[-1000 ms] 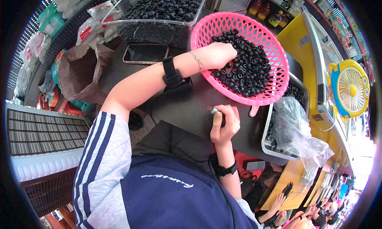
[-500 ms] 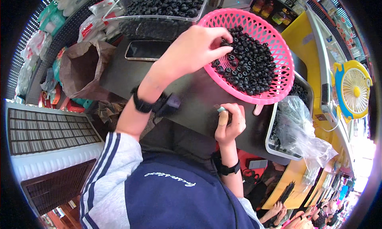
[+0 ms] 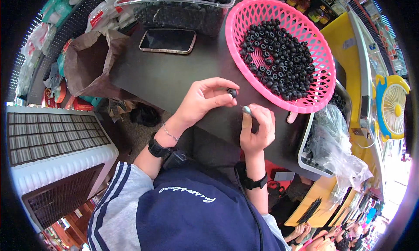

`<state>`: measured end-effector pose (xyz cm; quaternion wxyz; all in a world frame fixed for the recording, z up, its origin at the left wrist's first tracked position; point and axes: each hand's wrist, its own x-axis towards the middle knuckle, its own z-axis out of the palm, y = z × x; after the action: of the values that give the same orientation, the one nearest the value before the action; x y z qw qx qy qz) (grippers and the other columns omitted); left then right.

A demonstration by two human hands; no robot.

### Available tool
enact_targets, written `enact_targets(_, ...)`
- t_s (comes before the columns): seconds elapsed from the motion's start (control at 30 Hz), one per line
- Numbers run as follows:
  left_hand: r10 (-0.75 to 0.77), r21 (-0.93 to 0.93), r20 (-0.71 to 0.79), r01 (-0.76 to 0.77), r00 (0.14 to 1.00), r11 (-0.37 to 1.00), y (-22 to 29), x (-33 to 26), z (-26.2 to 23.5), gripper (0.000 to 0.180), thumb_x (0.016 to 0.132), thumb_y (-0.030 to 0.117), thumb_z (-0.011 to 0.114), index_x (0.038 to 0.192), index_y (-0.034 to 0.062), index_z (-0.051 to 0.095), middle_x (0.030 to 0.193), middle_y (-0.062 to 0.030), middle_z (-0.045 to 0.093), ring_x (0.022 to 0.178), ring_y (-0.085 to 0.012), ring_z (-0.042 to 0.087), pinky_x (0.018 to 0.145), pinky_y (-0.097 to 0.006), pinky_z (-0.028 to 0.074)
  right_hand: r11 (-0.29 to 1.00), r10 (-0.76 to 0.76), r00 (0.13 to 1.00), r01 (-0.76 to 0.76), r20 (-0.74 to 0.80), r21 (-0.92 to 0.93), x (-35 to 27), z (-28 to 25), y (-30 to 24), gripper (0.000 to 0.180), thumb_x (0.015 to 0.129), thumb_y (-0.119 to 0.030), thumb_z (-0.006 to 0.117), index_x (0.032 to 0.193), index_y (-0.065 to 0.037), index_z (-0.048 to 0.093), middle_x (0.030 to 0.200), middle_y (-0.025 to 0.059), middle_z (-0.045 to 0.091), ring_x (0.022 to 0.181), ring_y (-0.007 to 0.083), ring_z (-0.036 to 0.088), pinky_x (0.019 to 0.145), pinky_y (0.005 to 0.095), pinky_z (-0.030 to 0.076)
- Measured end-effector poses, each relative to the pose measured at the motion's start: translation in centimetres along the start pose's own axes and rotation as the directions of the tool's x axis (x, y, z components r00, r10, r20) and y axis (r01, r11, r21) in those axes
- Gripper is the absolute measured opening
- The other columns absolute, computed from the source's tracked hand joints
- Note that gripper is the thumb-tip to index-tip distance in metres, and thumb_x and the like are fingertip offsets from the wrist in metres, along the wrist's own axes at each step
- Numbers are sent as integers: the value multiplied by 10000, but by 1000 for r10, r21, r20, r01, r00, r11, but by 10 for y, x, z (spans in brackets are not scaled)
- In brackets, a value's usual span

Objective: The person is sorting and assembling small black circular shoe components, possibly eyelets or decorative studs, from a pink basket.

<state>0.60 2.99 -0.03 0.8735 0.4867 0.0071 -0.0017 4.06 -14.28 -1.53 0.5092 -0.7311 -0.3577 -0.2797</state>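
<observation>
Between the thumb and fingers of my left hand is a small round black piece, like a bead or a fruit; its exact kind I cannot tell. My right hand is closed around a small pointed tool with a pale blue-green end, its thin tip turned toward the black piece. A slight gap separates the two hands above the dark table. Beyond them, a pink lattice basket holds many similar black pieces, some showing a pale ring.
A clear bin of black pieces stands at the far edge, near a phone. On the left are an open brown bag and an air cooler. A white tray under plastic film and a yellow-blue fan are at right.
My left hand has come out of the pink basket toward me, now holding a black piece near my right hand. My right hand stays nearly in place with the tool.
</observation>
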Motion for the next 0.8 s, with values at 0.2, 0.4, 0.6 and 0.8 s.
enact_targets(0.2,5,-56,72,-1,997,998,0,2,5,297,836,16,667,1118,-38,592,1020,-88,632,898,-144,639,813,-266,532,999,-13,1000,12,-20,-48,2,0,0,257,758,-7,686,1006,-30,622,910,107,666,789,250,636,724,339,466)
enact_targets(0.4,88,-64,91,-82,992,995,-8,2,-1,289,808,-26,678,1087,-37,603,1029,-90,635,923,-148,635,825,-272,538,998,-27,1000,26,-4,-63,3,1,-2,261,753,-5,682,1005,-36,622,911,104,665,794,251,627,748,346,453)
enact_targets(0.6,117,-17,79,-116,990,993,-4,2,3,292,772,-89,679,1053,-43,610,1008,-89,632,927,-152,630,836,-284,540,997,-56,998,57,25,-59,5,0,-4,203,813,7,646,1010,-11,598,907,147,654,776,270,605,725,339,464)
enact_targets(0.8,181,29,69,-183,981,983,-8,2,3,289,742,-120,685,1015,-50,619,1007,-102,620,930,-164,627,823,-288,550,998,-44,999,44,3,-52,3,2,-2,274,725,1,702,986,-41,627,902,97,660,780,245,623,741,343,453)
